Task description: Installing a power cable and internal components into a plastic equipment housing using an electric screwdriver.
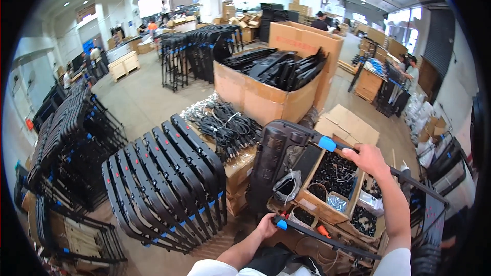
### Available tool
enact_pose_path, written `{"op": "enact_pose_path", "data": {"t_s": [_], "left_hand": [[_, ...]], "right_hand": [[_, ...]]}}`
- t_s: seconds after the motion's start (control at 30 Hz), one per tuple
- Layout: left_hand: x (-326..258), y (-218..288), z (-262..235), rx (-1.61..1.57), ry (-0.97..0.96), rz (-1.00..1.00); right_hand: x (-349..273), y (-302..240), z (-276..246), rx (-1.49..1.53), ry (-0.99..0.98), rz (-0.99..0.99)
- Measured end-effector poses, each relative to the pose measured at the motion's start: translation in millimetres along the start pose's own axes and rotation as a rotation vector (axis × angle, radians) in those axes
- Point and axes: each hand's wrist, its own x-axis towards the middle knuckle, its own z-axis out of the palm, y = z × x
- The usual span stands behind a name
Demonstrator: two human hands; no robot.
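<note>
A black tubular frame (332, 243) with blue end pieces lies across the lower right, in front of me. My right hand (369, 159) is closed around its far tube, just beside a blue piece (327, 143). At the near tube's blue end, my left hand (267, 226) is closed on the frame. A black moulded console panel (271, 156) stands on edge at the frame's left; its upper arm meets the far blue piece. Beneath the frame, a wooden box (319, 207) holds many small black parts (335, 174), and a clear plastic bag (288, 186) sits beside it.
A row of black frames (163, 174) stands to my left, with more stacked frames (66, 143) beyond. Bundled black cables (230, 128) lie on a carton. Ahead is a large cardboard box (250, 94) of black mouldings. Co-workers (411, 74) are farther off.
</note>
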Motion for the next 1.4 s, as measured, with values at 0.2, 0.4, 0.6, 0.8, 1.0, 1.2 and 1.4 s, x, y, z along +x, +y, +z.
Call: {"op": "enact_pose_path", "data": {"t_s": [0.2,0.4,0.6,0.8,1.0,1.2,1.4], "left_hand": [[-18,7,21,0.085,0.057,0.064],[-99,45,101,0.228,0.127,0.346],[-156,82,137,-0.018,-0.239,0.429],[-257,109,152,-0.079,-0.382,0.468],[-319,119,141,-0.048,-0.492,0.49],[-345,101,90,-0.042,-0.284,0.471],[-403,63,44,0.266,0.138,0.513]], "right_hand": [[-51,-23,-48,-0.031,0.018,-0.027],[-120,-61,-125,-0.091,0.247,-0.024],[-220,-108,-178,-0.02,0.44,0.06],[-330,-127,-168,0.068,0.665,0.092],[-441,-120,-128,0.204,0.709,0.308],[-522,-76,-35,0.458,0.577,0.307],[-597,-27,104,0.679,0.258,0.26]]}}
